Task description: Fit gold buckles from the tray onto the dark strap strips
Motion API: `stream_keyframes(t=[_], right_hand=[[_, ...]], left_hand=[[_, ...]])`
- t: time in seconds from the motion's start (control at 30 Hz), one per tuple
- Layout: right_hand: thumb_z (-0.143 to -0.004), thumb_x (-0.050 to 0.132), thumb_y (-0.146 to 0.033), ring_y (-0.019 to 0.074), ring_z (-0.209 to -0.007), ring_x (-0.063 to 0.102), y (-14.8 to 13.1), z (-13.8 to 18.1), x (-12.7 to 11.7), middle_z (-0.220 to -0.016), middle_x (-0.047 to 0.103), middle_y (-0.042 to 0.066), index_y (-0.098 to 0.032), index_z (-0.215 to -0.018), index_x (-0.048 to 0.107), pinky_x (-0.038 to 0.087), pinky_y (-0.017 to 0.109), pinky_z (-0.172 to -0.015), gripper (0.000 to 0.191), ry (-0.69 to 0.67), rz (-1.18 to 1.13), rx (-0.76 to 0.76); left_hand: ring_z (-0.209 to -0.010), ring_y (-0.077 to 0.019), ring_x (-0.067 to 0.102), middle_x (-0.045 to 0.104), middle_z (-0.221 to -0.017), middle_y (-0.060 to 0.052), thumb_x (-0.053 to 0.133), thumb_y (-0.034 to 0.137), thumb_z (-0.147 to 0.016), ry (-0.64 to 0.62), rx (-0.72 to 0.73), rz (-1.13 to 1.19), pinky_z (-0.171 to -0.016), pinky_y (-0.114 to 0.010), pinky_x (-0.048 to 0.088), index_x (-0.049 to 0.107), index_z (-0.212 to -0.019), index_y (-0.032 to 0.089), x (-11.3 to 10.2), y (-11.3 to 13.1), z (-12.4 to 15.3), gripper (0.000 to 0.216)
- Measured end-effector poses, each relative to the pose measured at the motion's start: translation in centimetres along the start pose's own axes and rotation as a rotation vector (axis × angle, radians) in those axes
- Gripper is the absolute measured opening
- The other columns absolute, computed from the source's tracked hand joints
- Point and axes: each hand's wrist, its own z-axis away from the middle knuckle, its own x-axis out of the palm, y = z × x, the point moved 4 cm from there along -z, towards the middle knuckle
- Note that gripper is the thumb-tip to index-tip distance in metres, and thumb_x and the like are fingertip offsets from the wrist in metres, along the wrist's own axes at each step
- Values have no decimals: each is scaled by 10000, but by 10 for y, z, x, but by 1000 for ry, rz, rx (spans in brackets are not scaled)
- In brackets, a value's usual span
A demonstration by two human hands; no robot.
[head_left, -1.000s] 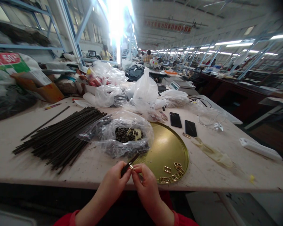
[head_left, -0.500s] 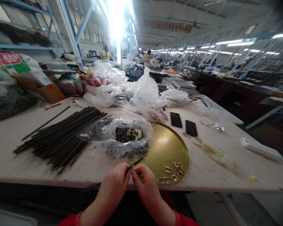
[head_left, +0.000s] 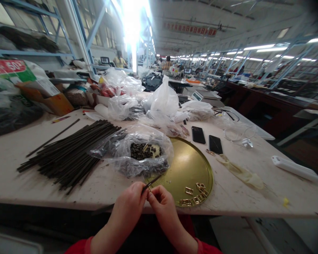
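Near the table's front edge, my left hand point(head_left: 131, 201) is closed on a dark narrow strap point(head_left: 154, 180), whose end points up and to the right. The rest of that strap trails out to the left below the table edge. Touching it from the other side, my right hand point(head_left: 160, 201) pinches a small gold-coloured metal piece point(head_left: 149, 189) against the strap; its shape is mostly hidden by the fingers. Just right of my hands, several rectangular gold buckles point(head_left: 193, 200) lie on the rim side of a round brass-coloured tray point(head_left: 187, 162).
An open clear plastic bag point(head_left: 122, 164) of small dark pieces overlaps the tray. Left of it lies a pile of dark straps point(head_left: 69, 153). Two phones point(head_left: 198, 134), a pale glove-like item point(head_left: 241, 171) and a white bar-shaped device point(head_left: 294, 167) are on the right. More plastic bags point(head_left: 163, 98) stand behind.
My fingers have shifted slightly at the strap, and its end looks turned a little more edge-on. Both hands keep their hold; the view has moved very slightly.
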Motion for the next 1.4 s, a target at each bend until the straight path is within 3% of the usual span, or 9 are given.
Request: stream_keyframes(t=[0.23,0.5,0.63,0.8,0.93,1.17,1.3,1.4], right_hand=[[-733,604,-396,131,-578,469,1,-1,1,-590,550,-9,-169,-620,535,362,251,-557,263,-14,-53,53],[-726,573,-343,115,-536,438,3,-1,6,-566,505,-23,-182,-607,473,349,250,-531,224,-77,-56,81],[-705,568,-219,118,-564,469,4,-4,4,-626,527,-24,-178,-712,513,369,237,-537,70,-69,37,19],[-740,528,-161,142,-690,541,-5,-8,-3,-755,612,3,-179,-850,576,412,253,-641,121,-157,151,-91],[-740,580,-213,147,-709,558,-5,-9,-5,-768,627,5,-175,-861,592,421,259,-659,127,-219,11,-15],[-698,658,-287,135,-678,576,-5,-10,0,-718,622,-17,-181,-821,558,432,256,-660,190,-168,-296,60],[-722,640,-297,122,-647,555,-5,-8,-2,-699,599,-25,-181,-853,562,423,239,-625,192,-143,-234,30],[-770,586,-266,126,-651,548,-10,-7,-7,-710,602,-12,-182,-909,583,418,241,-616,163,-182,-56,-36]], left_hand=[[-661,-198,586,614,-682,-29,375,287,-853,8,-43,157,-608,-281,414,499,-694,205,0,-7,-5,218],[-720,-193,557,575,-743,-31,433,252,-818,16,27,185,-646,-281,431,482,-668,206,-2,-8,-8,164],[-727,-198,556,567,-763,-39,414,242,-829,0,31,112,-654,-289,423,482,-681,204,-2,-6,-6,168],[-721,-199,557,574,-766,-47,393,233,-835,-37,42,120,-658,-294,414,499,-695,195,0,-3,-6,179],[-665,-191,542,577,-684,-26,431,290,-809,-46,-14,227,-614,-280,399,491,-666,197,-1,-8,-10,181],[-642,-176,535,578,-651,-8,417,390,-787,-162,-58,467,-606,-262,401,525,-682,177,-7,-9,-13,261],[-617,-163,502,553,-631,9,448,397,-758,-191,-73,454,-567,-247,388,535,-680,169,-3,-11,-11,256],[-617,-161,487,536,-628,15,443,388,-751,-239,-75,441,-557,-244,383,548,-706,162,-1,-12,-11,253]])
